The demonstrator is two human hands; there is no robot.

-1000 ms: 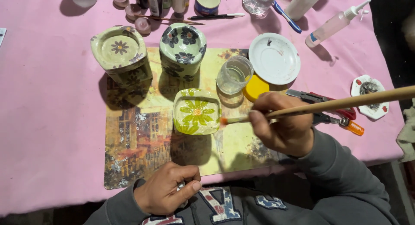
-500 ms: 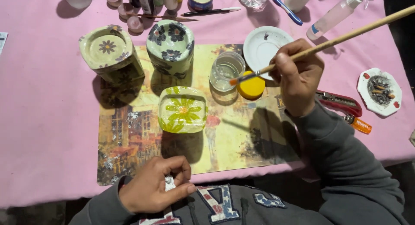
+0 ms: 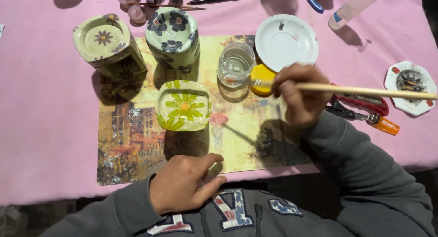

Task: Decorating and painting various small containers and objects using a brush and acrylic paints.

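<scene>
Fingers of the right hand (image 3: 296, 93) are pinched round the wooden handle of a paintbrush (image 3: 360, 90), near its metal collar. The handle runs level to the right, reaching the frame edge. The bristle end points left and sits dipped inside a clear glass jar (image 3: 235, 64) holding water.

The left hand (image 3: 182, 182) rests at the near edge of the table, against the grey sweatshirt (image 3: 346, 173). Its fingers are loosely curled with the thumb stretched forward; it grasps nothing visible.

The jar stands on a printed picture mat (image 3: 132, 136) spread over a pink tablecloth (image 3: 41, 127). A yellow lid (image 3: 261, 75) lies just right of the jar, partly hidden by the right hand.

Three decorated pots stand on the left part of the mat:
- A square pot with a yellow flower (image 3: 184, 105), near the centre.
- A pale green pot with purple flowers (image 3: 109, 45), far left.
- A rounded pot with dark flowers (image 3: 173, 36), beside it.

A white saucer (image 3: 286, 42) lies at the far side, right of the jar. Red-handled pliers (image 3: 360, 105) and an orange lighter (image 3: 385, 125) lie right of the hand. A small patterned dish (image 3: 410, 87) sits further right.
</scene>
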